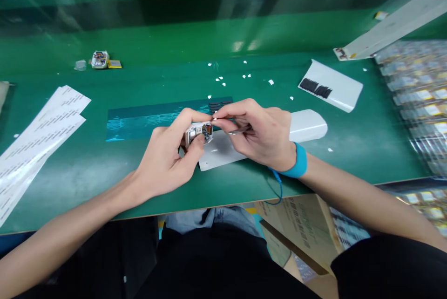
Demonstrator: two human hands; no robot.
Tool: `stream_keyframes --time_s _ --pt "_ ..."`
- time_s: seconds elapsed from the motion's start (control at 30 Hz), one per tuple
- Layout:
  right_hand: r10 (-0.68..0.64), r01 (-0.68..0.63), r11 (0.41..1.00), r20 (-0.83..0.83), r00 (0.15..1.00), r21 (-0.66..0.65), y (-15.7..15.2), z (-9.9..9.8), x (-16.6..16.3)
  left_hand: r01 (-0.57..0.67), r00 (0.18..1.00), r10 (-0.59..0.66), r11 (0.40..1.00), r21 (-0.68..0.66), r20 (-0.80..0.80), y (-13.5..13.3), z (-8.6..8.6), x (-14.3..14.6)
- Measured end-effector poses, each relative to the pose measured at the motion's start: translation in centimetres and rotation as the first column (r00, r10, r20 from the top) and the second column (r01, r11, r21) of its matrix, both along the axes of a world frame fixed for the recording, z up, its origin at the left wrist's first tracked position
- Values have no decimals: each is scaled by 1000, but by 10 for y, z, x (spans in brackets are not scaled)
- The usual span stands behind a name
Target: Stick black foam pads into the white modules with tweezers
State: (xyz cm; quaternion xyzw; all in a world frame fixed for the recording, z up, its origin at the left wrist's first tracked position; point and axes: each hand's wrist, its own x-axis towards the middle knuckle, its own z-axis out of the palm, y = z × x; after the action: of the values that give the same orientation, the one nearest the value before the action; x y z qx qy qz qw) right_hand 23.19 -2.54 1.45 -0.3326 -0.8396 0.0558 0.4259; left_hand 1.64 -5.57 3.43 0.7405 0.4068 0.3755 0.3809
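My left hand [171,152] is closed around a small white device housing [199,134], its open face showing wires and metal parts. Thumb and index finger grip it from either side. My right hand [258,126], with a blue wrist strap [297,161], pinches at the housing's upper right corner; anything tiny between those fingertips is too small to name. A thin metal tool [240,130], its kind unclear, shows under the right fingers. Below both hands lies a white backing sheet [216,154]. Behind them is a translucent blue strip [146,119] with black adhesive pieces [220,105] at its right end.
Another open housing [100,59] with a yellow battery sits back left. White label sheets [42,126] lie at left. A sheet with black strips [331,87] is at right, near filled plastic trays [419,103]. Small white scraps [223,84] dot the green bench; a cardboard box [300,224] stands below.
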Motion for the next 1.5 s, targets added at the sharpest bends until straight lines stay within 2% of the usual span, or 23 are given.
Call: stream_keyframes --time_s 0.2,0.4,0.47,0.53,0.6,0.67,0.73,0.8,1.0,1.1,1.3,1.43,1.5 --pt "-17 14 998 49 999 61 -4 4 -2 98 961 -26 964 -249 276 -1 2 4" --pt "-28 -8 979 174 984 204 1 7 7 124 948 -21 942 -311 316 2 6 2" --pt "-128 80 969 196 972 233 7 10 11 112 951 -5 938 -328 309 2 6 2" --pt "-295 234 933 206 933 274 13 15 15 89 954 22 932 -352 299 3 6 1" --pt "-376 296 900 229 898 320 16 20 17 68 953 50 926 -372 300 3 5 1" --pt "-304 202 920 287 908 336 13 23 17 60 949 66 923 -380 308 3 4 1" --pt "-150 26 945 361 921 325 7 23 17 68 946 62 921 -384 317 3 2 1" --pt "-40 -95 949 414 909 301 1 23 18 75 947 57 918 -389 317 2 2 1" --pt "5 -129 958 435 901 256 -6 24 17 1 961 112 912 -409 252 -3 0 3" --pt "10 -156 943 443 896 295 -9 22 12 -19 966 110 933 -359 234 -5 -5 4" --pt "-90 -126 899 459 884 420 -15 17 7 -77 989 90 991 -112 117 -5 -9 6" --pt "-60 -122 917 435 898 379 -18 17 3 -97 983 98 995 -11 153 -7 -13 6" --pt "-2 -109 953 368 930 281 -20 16 0 -158 976 145 985 64 165 -7 -15 6"
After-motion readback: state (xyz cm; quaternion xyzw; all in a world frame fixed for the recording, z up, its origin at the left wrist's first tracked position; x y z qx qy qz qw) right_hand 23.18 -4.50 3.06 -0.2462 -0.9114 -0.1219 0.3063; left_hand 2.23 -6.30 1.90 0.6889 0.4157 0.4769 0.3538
